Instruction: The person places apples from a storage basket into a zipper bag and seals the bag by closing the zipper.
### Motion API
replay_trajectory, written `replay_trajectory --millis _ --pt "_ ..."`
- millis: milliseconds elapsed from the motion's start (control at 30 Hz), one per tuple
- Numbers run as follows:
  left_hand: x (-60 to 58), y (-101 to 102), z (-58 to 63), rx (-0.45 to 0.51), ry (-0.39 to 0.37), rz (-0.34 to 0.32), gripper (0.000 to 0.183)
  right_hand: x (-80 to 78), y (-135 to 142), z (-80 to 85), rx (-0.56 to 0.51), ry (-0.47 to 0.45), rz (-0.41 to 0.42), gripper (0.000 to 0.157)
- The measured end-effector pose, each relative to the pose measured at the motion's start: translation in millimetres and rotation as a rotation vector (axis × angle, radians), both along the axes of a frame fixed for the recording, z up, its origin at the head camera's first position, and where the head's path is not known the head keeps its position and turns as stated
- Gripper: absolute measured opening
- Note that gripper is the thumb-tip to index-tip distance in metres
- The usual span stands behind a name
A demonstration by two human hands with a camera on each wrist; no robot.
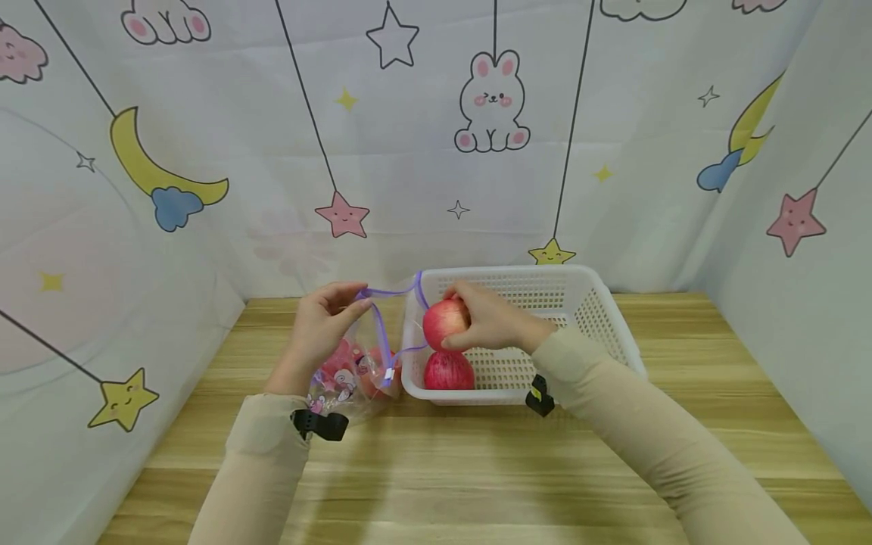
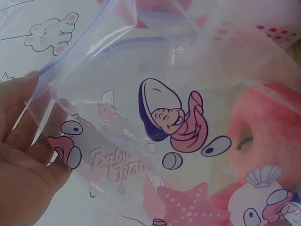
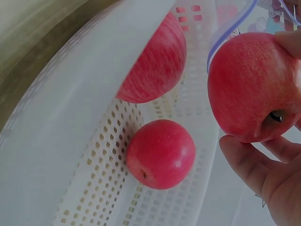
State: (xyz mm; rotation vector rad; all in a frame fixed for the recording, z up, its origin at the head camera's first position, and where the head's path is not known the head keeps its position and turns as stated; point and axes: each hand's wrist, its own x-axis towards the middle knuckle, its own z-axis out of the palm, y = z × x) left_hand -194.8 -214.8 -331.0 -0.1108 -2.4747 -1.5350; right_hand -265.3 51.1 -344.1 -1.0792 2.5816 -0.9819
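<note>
My left hand (image 1: pixel 322 327) pinches the purple zip edge of a clear, cartoon-printed zip bag (image 2: pixel 117 117), whose mouth is spread toward the basket. Red fruit shows through the film, including an apple (image 2: pixel 265 127). In my right hand (image 1: pixel 496 319) is a red apple (image 1: pixel 443 325), gripped between thumb and fingers right by the bag's mouth, over the basket's left end. Two more apples lie in the white basket (image 3: pixel 70 141): one red apple (image 1: pixel 450 372) at the near left corner and another apple (image 3: pixel 161 154), hidden in the head view.
The perforated white basket stands on a wood-grain table (image 1: pixel 436 469), close to the back wall cloth (image 1: pixel 409 151) printed with stars, moons and a rabbit. The bag sits against the basket's left side. Each wrist wears a black strap device (image 1: pixel 320 424).
</note>
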Motion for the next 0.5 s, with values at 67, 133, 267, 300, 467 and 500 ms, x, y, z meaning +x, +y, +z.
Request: replay_trajectory --millis 67,133,267,300,467,500 --pt "-0.6 0.8 -0.2 0.000 0.000 0.000 0.036 0.1 -1.5 -0.6 -0.010 0.015 0.005 0.064" --pt "-1.1 1.9 0.0 0.002 0.002 0.000 0.035 0.5 -3.0 -1.1 -0.021 0.021 0.010 0.062" --pt "-2.0 3.5 0.5 0.008 0.009 -0.003 0.034 1.5 -6.4 -2.0 -0.034 0.044 0.019 0.061" --pt "-2.3 3.6 0.5 0.007 0.012 -0.004 0.034 1.9 -7.1 -2.3 -0.033 0.050 0.020 0.061" --pt "-3.4 3.8 -0.7 0.013 0.016 -0.011 0.034 4.4 -10.0 -2.9 -0.031 0.079 0.012 0.063" --pt "-3.6 3.8 -1.0 0.017 0.016 -0.013 0.034 5.0 -10.6 -2.9 -0.035 0.078 0.013 0.063"
